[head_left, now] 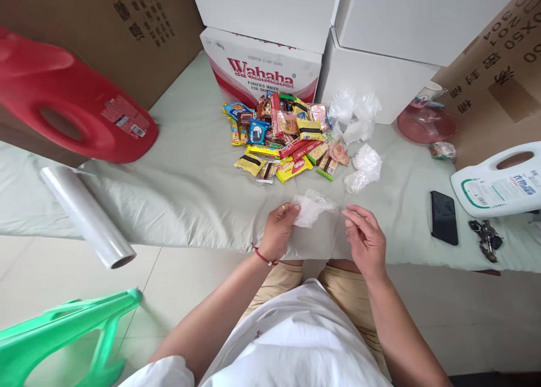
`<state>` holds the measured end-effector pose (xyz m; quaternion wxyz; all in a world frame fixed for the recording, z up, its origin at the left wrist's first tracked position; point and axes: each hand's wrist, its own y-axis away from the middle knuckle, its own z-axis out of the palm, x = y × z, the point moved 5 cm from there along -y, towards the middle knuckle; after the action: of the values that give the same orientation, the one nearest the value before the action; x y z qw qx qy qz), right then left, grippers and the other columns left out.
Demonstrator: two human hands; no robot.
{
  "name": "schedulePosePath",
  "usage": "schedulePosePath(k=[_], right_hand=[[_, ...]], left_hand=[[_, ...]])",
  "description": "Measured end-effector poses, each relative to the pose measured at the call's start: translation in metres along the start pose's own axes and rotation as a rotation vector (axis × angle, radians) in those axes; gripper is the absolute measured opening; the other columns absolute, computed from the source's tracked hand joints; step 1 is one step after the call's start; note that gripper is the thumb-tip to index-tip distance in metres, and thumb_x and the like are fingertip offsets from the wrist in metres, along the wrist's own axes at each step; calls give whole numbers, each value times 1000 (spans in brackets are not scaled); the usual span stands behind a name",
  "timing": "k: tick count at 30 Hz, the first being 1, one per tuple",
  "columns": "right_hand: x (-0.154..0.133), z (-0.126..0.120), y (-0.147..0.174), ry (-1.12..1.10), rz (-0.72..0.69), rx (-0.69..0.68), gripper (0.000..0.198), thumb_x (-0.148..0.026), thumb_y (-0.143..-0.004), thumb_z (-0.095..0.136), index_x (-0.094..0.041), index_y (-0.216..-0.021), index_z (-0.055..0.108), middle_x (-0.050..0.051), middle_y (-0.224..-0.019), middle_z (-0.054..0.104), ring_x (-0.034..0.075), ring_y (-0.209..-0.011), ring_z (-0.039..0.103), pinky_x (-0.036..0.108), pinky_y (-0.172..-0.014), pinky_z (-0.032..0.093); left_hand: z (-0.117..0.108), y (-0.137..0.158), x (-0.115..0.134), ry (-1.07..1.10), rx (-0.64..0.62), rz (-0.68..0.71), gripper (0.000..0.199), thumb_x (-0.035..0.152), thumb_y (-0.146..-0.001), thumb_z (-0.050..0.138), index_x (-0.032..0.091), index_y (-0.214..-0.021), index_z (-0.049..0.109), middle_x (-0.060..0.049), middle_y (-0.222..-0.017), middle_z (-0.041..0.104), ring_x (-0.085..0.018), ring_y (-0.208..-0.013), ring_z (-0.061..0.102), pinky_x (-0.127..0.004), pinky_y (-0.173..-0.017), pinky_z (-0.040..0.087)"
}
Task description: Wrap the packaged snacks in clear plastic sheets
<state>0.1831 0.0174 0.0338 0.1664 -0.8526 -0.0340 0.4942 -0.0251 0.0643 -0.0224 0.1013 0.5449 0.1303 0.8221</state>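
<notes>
A crumpled clear plastic bag (313, 208) is held above the front edge of the cloth-covered tabletop (186, 207), on the near side of the pile of snacks (283, 139). It is pinched at its left end between thumb and finger of the left hand (282, 226). The right hand (366, 239) is poised just beside the bag's other end, fingers loosely curved and apart from the thumb; whether the film is touched cannot be told. Such thin film is probably best handled lightly: caught near an edge, rubbed between the fingertips where layers cling, and drawn evenly to avoid tearing. Other wads of plastic (364, 170) are seen right of the snacks; a water carton (270, 66) is placed behind.
</notes>
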Motion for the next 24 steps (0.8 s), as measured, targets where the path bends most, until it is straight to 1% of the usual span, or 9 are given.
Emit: schedulePosePath(k=[2,4,5,7,10,12,16,21,24], right_hand=[[-2,4,3,-40,28,30,42,-32,-96,65,-34,-137,62,10,-138,54,13,-74,59,29,-61,57],[-6,11,1,-65,29,1,53,-30,-93,68,-35,-145,54,11,-144,48,13,-75,59,29,-61,58],[-8,15,0,-73,18,-37,49,-29,-94,67,-35,-141,57,11,-142,49,13,-77,60,29,-62,58],[-11,22,-5,-88,-17,-111,30,-24,-96,62,-33,-124,68,8,-131,57,14,-81,63,28,-65,58],[-14,24,-12,-95,-73,-146,19,-20,-97,59,-29,-104,75,7,-119,63,16,-91,66,29,-74,58],[-15,25,-15,-85,-102,-173,19,-20,-96,60,-29,-103,76,7,-122,62,18,-97,66,32,-82,57],[-12,27,-14,-75,-102,-229,23,-21,-97,60,-32,-107,78,6,-131,62,19,-102,66,36,-92,55],[-3,18,-6,-175,-47,-173,21,-24,-96,63,-33,-106,79,7,-134,63,20,-101,65,37,-87,56],[2,16,-2,-244,-11,-155,22,-24,-96,64,-34,-106,80,6,-134,63,19,-98,66,35,-82,55]], left_hand=[[0,5,2,-98,-12,82,34,50,-78,77,18,-80,68,1,-75,62,-14,-72,53,-26,-70,42],[4,11,3,-170,-61,126,32,48,-80,76,18,-84,70,0,-79,65,-15,-77,55,-27,-75,43],[7,15,3,-178,-106,126,31,47,-80,77,18,-87,70,-1,-82,67,-15,-79,57,-27,-77,43],[13,21,3,-135,-218,91,34,47,-78,77,18,-95,71,-3,-90,69,-17,-84,59,-29,-80,45],[16,25,4,-35,-285,-12,46,60,-86,60,17,-99,71,-8,-100,70,-21,-88,61,-31,-78,47],[15,26,5,-75,-278,-49,50,64,-88,57,16,-91,71,-8,-92,69,-20,-82,60,-31,-74,45],[16,30,4,-189,-341,-47,38,53,-77,78,17,-82,66,0,-76,62,-13,-69,52,-27,-67,39],[12,29,2,-154,-246,-39,43,61,-84,68,20,-79,60,1,-73,55,-13,-69,49,-26,-65,41],[21,32,0,-163,-319,-81,43,63,-87,64,20,-84,64,-1,-82,59,-16,-75,53,-27,-68,45]])
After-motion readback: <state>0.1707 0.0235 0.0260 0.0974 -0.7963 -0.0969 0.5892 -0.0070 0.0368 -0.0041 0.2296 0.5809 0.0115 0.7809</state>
